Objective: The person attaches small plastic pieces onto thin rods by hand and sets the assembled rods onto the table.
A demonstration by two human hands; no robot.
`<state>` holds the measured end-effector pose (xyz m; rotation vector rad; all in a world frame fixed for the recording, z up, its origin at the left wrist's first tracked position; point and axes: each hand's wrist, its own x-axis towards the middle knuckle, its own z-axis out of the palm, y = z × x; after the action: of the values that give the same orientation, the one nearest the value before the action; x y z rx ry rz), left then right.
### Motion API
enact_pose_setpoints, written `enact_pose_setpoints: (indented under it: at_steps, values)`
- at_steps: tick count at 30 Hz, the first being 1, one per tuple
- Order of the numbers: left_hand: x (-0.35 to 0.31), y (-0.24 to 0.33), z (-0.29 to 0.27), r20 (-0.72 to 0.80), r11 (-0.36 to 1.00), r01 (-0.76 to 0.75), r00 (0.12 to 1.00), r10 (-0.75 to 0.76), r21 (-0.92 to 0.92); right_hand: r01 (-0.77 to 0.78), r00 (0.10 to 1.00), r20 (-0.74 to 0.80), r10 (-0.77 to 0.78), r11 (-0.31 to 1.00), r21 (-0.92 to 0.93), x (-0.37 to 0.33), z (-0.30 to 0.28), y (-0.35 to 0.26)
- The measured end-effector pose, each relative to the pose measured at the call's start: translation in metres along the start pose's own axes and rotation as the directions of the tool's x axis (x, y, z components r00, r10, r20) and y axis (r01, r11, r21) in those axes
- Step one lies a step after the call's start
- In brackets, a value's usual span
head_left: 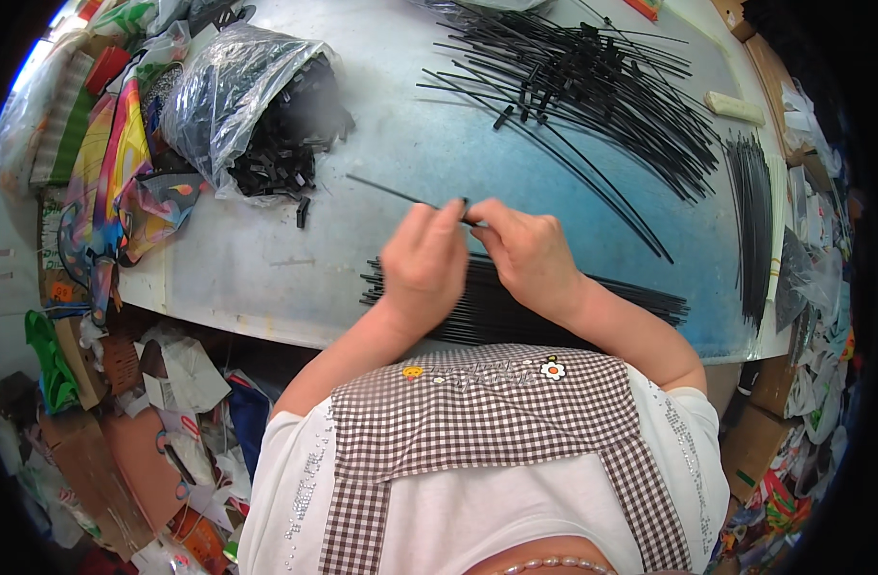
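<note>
My left hand (424, 264) and my right hand (527, 254) meet over the middle of a pale blue-white table (266, 259). Together they pinch a thin black rod (391, 192) that sticks out to the left. A small black clip (465, 203) sits at the fingertips where both hands touch. Under my wrists lies a neat bundle of black rods (640, 299) along the near edge. A loose fan of black rods (592, 91) spreads across the far right of the table.
A clear plastic bag of small black clips (266, 115) lies at the far left, with some spilled beside it. Colourful fabric (118, 182) hangs off the left edge. Another rod bundle (753, 225) lies at the right. Cardboard and paper scraps (151, 431) litter the floor.
</note>
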<state>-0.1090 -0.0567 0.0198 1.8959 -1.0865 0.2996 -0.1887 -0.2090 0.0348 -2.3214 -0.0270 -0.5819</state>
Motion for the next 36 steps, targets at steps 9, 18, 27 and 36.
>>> enact_pose_setpoints:
  at_steps: [9,18,27,36]
  values:
    - [-0.014,-0.080,-0.077,-0.143,0.806,0.391,0.919,-0.367,0.444,-0.020,0.995,0.085,0.059,0.917,-0.398,-0.010,-0.046,0.026]
    - [-0.025,-0.113,-0.090,-0.086,0.797,0.478,0.872,-0.482,0.369,-0.122,0.862,0.460,0.213,0.968,-0.220,-0.046,-0.045,0.026]
    - [-0.014,-0.087,-0.079,0.075,0.613,0.706,0.675,-0.734,-0.355,-0.043,0.891,0.427,0.152,0.966,-0.255,-0.046,-0.050,0.021]
    - [-0.003,-0.051,-0.062,0.082,0.634,0.654,0.720,-0.689,-0.412,-0.014,0.997,0.069,0.017,0.999,-0.043,-0.028,-0.027,0.006]
